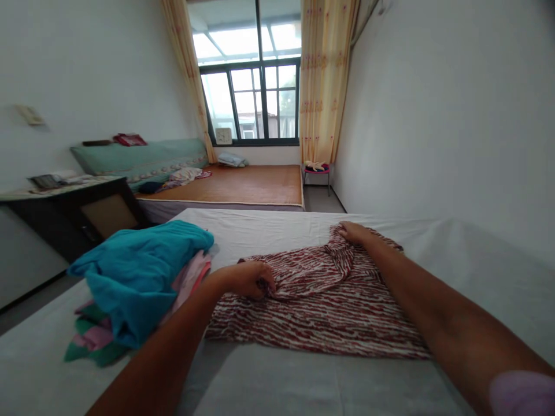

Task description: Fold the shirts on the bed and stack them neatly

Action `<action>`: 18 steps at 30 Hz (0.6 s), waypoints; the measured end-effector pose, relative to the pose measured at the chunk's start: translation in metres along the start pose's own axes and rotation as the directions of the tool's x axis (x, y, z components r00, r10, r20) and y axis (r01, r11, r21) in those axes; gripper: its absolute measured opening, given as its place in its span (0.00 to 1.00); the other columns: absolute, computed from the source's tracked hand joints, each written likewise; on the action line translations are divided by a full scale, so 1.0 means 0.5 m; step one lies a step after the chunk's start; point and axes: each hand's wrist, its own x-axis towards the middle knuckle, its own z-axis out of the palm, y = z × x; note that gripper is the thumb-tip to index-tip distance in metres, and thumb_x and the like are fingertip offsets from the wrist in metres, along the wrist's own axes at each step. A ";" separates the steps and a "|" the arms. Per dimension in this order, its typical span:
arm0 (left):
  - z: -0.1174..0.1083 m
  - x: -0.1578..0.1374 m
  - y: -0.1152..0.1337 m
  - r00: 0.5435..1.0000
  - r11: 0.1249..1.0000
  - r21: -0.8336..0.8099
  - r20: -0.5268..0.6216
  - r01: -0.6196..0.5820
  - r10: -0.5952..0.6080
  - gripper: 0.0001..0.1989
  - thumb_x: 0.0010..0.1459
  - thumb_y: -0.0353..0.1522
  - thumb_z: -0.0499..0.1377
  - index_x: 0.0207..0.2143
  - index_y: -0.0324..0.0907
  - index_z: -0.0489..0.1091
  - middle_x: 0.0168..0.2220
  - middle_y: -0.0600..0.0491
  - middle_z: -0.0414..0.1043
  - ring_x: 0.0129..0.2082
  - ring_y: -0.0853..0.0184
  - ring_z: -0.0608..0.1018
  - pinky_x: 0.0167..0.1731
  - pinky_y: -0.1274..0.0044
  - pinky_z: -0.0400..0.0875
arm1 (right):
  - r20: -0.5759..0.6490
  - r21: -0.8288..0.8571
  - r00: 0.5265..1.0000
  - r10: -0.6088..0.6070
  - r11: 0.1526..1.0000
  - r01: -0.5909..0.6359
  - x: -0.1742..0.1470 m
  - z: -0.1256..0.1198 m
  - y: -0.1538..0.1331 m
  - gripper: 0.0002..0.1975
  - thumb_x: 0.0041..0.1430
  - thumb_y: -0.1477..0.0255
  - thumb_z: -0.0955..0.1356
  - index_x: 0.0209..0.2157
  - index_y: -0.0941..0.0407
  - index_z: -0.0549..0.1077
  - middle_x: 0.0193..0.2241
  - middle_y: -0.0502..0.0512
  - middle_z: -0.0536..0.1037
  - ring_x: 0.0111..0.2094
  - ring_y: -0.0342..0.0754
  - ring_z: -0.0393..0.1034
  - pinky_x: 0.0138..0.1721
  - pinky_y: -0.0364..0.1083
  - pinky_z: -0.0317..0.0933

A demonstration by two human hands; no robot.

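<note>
Where the white sheet [260, 378] lies in front of the person, the striped garment [342, 326] is spread on it, just right of a heap of blue cloth [139, 277] and pink cloth [191, 274]. Left hand [254, 279]: fingers bent and closed on a gathered bit of the garment, left of its middle. Right hand [353, 232]: fingers drawn together, pinching a bunched part at the far side. Near edge flat, fairly straight; upper part rumpled between the hands.

Handling, judged by eye: light, thin, limp; no stiffness to hold a shape, so likely to sag and crease between grips. Not fragile; perhaps a little slippery, weave too blurred to tell. Best holds: edges or corners, well apart, pinched through every layer. A mid-cloth grip would probably bunch it.
</note>
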 end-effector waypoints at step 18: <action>-0.098 0.003 -0.060 0.669 0.918 0.076 -0.709 0.390 -0.226 0.13 0.46 0.25 0.53 0.29 0.43 0.77 0.34 0.53 0.75 0.38 0.63 0.75 0.43 0.74 0.68 | 0.141 0.593 0.981 -0.133 0.805 0.024 -0.405 -0.285 0.104 0.12 0.52 0.61 0.70 0.31 0.56 0.75 0.32 0.53 0.78 0.36 0.48 0.71 0.39 0.46 0.66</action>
